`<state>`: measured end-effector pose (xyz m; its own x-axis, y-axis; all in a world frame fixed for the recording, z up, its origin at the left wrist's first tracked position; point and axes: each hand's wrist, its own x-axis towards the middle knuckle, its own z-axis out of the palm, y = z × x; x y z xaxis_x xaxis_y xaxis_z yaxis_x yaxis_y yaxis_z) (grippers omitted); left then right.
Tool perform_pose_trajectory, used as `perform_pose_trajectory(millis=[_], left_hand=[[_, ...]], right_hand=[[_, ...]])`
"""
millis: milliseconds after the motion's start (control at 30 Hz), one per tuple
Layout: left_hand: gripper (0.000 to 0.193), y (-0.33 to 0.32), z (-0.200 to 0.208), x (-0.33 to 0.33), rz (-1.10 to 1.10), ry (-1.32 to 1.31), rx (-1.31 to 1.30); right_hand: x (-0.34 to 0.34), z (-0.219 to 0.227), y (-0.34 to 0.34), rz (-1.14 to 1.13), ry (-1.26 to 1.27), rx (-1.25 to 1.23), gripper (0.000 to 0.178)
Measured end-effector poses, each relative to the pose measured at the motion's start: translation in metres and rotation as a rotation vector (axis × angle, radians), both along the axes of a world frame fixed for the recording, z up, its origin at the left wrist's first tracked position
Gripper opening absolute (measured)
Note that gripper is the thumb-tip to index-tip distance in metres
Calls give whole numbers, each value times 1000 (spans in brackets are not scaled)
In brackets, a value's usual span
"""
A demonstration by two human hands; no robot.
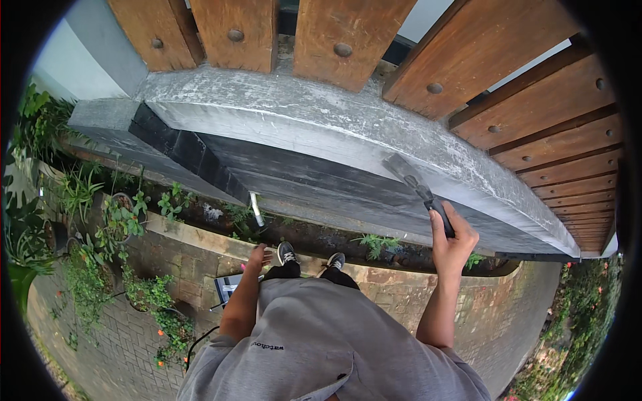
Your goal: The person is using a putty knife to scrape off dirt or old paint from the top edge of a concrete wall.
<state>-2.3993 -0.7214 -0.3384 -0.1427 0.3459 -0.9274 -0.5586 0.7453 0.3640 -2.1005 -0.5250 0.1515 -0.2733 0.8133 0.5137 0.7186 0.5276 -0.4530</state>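
My right hand (453,235) grips the black handle of a scraper (420,187), whose flat grey end widens toward its tip. That tip is against or just in front of the pale front face of the concrete ledge (321,127); contact is hard to make out. Lower and to the left, my left hand (261,254) hangs beside my body with its fingers apart, holding nothing. Whitish streaks and worn patches mark the ledge top, and the wall (294,175) below it is dark grey.
Brown wooden fence slats (344,47) rise behind the ledge. A white pipe (256,209) sticks out above a planting trough with a low kerb (194,237). My shoes (287,253) stand by the kerb. Potted plants (120,217) crowd the left, and a flat tray-like object (227,284) lies near my left arm.
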Motion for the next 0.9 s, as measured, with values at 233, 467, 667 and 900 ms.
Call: perform_pose_trajectory(millis=[233,467,667,900], left_hand=[[36,0,23,-15,51,-23,55],[37,20,70,-19,70,47,179],[41,-11,59,-33,300,-103,162],[36,-76,27,-38,464,-44,119]], right_hand=[[-209,-17,2,422,151,-34,24],[-173,-18,-13,396,171,-34,21],[-262,-13,-14,522,46,51,23],[-251,-18,-21,533,60,-33,23]])
